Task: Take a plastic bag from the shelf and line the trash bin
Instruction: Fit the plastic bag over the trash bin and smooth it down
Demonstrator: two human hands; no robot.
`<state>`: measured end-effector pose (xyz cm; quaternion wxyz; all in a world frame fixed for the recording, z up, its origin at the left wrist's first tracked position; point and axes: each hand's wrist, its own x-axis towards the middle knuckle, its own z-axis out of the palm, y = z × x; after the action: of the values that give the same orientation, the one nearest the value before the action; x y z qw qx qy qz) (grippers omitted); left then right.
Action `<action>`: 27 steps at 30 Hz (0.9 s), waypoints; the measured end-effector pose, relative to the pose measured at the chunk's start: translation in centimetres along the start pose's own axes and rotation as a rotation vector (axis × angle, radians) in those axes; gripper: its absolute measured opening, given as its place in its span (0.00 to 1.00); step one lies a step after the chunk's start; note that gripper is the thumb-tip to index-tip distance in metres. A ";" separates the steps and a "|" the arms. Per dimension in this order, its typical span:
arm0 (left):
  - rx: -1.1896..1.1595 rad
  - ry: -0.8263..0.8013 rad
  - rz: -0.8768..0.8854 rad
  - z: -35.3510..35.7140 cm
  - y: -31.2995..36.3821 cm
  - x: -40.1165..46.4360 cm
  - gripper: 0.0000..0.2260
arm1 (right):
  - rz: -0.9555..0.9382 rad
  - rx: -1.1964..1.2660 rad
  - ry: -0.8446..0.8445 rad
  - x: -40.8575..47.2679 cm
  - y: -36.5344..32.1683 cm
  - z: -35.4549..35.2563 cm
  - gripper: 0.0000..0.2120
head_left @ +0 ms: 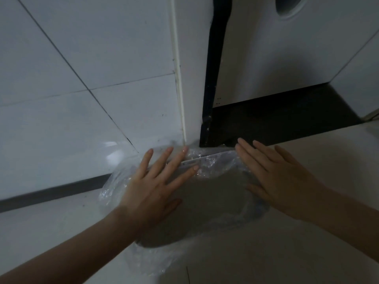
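The plastic bag (pixel 213 165) at the lower middle of the frame is clear with white glints, and the trash bin (pixel 205 201) under it looks grey; the wall tiles (pixel 61 99) at the left are white with thin dark joints; the cabinet door (pixel 287 58) at the upper right is white, with a black gap (pixel 266 119) under it; the floor (pixel 287 253) is pale white.

Likely a home kitchen or utility corner: glossy white wall tiles (pixel 61 99), pale floor (pixel 266 253), white cabinet (pixel 287 58) (dim light).
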<state>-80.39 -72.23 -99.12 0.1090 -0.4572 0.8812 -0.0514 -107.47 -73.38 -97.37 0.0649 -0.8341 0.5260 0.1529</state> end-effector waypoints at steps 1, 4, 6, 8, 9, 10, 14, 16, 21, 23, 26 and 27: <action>0.005 -0.036 -0.030 0.2 0.2 0.0 0.39 | 0.006 0.015 0.014 0.1 0.1 0.4 0.35; -0.043 -0.003 -0.063 1.5 0.4 0.0 0.39 | 0.043 0.146 -0.009 0.5 0.4 0.5 0.37; -0.172 0.019 -0.025 1.1 0.2 -0.1 0.37 | 0.115 0.449 -0.016 0.2 0.7 0.2 0.40; -0.384 0.102 -0.002 -0.3 -0.2 -0.1 0.32 | 0.274 0.853 0.021 -0.7 1.4 -0.4 0.40; -0.495 0.166 -0.001 -1.0 -0.4 0.3 0.28 | 0.363 1.008 0.057 -1.3 1.7 -0.5 0.38; -0.588 0.212 -0.004 -1.6 -0.5 1.0 0.24 | 0.449 1.099 0.083 -1.8 2.1 -0.4 0.34; -0.739 0.140 0.081 -3.5 1.5 5.6 0.25 | 0.582 1.217 0.086 -2.7 2.9 0.8 0.20; -0.645 0.081 0.131 -3.6 2.6 7.7 0.28 | 0.562 1.275 0.155 -2.5 2.7 1.1 0.11; -0.676 -0.011 0.060 -2.6 3.3 9.5 0.24 | 0.593 1.414 0.240 -1.2 2.9 2.1 0.08; -0.763 0.010 0.039 -2.2 3.2 9.6 0.18 | 0.654 1.488 0.189 -0.8 2.9 3.1 0.08; -0.753 0.004 0.010 -1.7 3.0 10.0 0.12 | 0.701 1.621 0.080 -0.7 2.2 5.0 0.08; -0.746 0.004 0.003 -1.5 2.9 10.1 0.12 | 0.715 1.654 0.061 -0.7 1.9 5.6 0.08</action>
<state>-88.76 -78.83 -99.67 -0.0668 -0.4642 0.8402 0.2723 -110.52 -72.10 -102.33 0.5791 -0.3112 0.6974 -0.2854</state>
